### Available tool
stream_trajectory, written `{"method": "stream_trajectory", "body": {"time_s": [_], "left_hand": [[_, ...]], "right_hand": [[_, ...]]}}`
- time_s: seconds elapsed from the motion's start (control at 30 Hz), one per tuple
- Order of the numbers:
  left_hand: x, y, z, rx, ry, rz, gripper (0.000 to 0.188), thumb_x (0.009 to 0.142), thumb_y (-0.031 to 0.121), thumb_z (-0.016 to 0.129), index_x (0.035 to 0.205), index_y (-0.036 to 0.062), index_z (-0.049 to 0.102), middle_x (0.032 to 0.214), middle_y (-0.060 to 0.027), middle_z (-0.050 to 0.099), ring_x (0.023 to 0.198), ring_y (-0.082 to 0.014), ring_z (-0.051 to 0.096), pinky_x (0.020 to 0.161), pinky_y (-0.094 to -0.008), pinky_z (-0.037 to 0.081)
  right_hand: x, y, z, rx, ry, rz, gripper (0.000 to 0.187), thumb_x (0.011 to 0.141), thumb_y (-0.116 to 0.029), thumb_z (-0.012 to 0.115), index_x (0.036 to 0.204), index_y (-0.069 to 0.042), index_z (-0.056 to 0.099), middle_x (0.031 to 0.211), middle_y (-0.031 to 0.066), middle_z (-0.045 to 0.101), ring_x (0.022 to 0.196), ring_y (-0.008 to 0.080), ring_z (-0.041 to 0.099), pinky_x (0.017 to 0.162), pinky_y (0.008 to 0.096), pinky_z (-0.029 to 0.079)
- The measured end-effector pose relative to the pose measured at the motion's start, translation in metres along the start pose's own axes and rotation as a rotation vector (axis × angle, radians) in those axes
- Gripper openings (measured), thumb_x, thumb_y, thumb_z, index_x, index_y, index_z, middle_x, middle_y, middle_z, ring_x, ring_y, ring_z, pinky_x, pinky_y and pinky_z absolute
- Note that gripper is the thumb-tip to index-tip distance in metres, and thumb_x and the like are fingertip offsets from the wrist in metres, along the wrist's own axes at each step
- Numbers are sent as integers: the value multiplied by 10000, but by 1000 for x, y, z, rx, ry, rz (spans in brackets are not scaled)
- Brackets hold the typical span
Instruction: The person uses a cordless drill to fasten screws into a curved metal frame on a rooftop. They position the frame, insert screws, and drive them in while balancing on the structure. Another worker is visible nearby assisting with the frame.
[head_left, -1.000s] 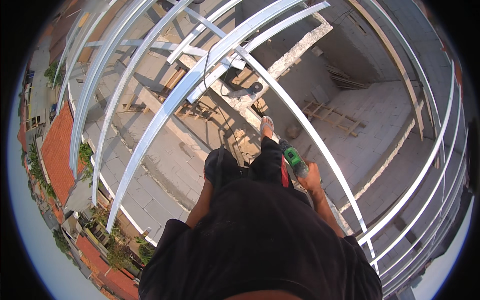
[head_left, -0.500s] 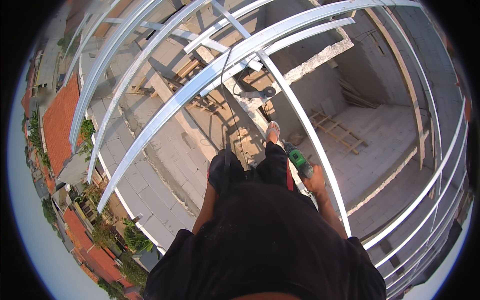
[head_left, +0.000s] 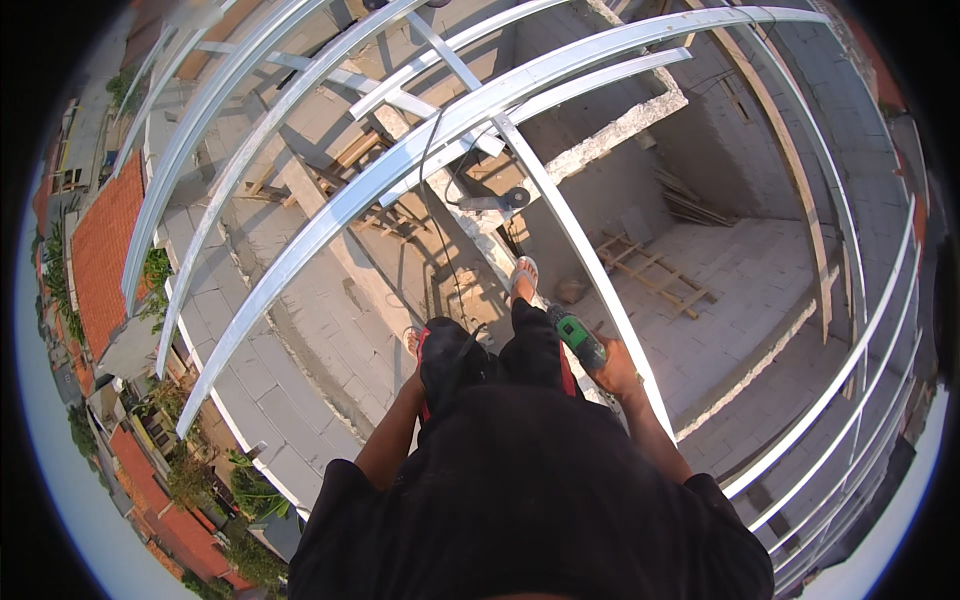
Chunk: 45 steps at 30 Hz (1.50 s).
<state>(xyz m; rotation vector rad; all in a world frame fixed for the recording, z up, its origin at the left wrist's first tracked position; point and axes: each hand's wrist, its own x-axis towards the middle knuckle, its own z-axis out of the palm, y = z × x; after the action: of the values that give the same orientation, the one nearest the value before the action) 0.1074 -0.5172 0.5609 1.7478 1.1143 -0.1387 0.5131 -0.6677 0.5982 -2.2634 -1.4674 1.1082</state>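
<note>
In my right hand (head_left: 617, 372) is a green and black power drill (head_left: 577, 338), its front end toward my right knee. The fingers wrap round its grip. My left forearm (head_left: 393, 432) comes down beside my left thigh; the hand's fingers are hidden against the dark trousers. Ahead of my right foot (head_left: 523, 280), an angle grinder (head_left: 497, 202) lies on the narrow concrete beam (head_left: 497, 252), with a dark cable running from it. Right of the drill, a thin metal channel (head_left: 585, 258) slants past, joined at its upper end to a long metal roof beam (head_left: 375, 185).
Far below on the right, a wooden ladder (head_left: 655, 275) lies on the floor. More metal channels (head_left: 855, 410) cross at right and upper left. A block wall (head_left: 265, 385) stands at left, with tiled roofs (head_left: 108, 250) beyond. A wooden plank (head_left: 785, 150) leans at right.
The view has shifted, so most things sit slightly left. My left foot has come into sight beside the left knee. My right hand still grips the drill, now a little lower in view.
</note>
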Motion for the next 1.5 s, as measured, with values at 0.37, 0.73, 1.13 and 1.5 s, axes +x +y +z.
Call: {"method": "stream_trajectory", "body": {"time_s": [0.37,0.73,1.13,1.5], "left_hand": [[-38,-1,-4,0,-39,3,336,922,234,618,1195,51,690,1118,-218,701,1067,-370,675,878,-398,545],[13,-5,23,90,86,77,324,924,245,620,1174,57,705,1093,-221,709,1047,-377,683,861,-400,552],[8,3,28,154,232,56,313,926,258,622,1150,64,721,1065,-224,718,1025,-384,692,842,-402,560],[-23,-6,37,200,375,61,305,928,270,623,1129,70,736,1040,-227,726,1005,-391,701,825,-404,568]], "right_hand": [[-6,-32,-36,181,-86,-26,452,844,-289,731,1237,-70,693,1056,267,711,1007,463,673,863,511,538],[21,-53,-36,10,-197,4,306,859,-239,725,1068,-16,701,942,250,726,935,446,697,808,495,545],[23,-40,-2,102,-13,-42,233,823,-106,702,1024,12,693,861,244,723,860,444,715,747,460,557],[20,-43,-36,253,-135,150,263,804,-156,710,1008,9,693,830,228,722,821,400,730,731,440,550]]}}
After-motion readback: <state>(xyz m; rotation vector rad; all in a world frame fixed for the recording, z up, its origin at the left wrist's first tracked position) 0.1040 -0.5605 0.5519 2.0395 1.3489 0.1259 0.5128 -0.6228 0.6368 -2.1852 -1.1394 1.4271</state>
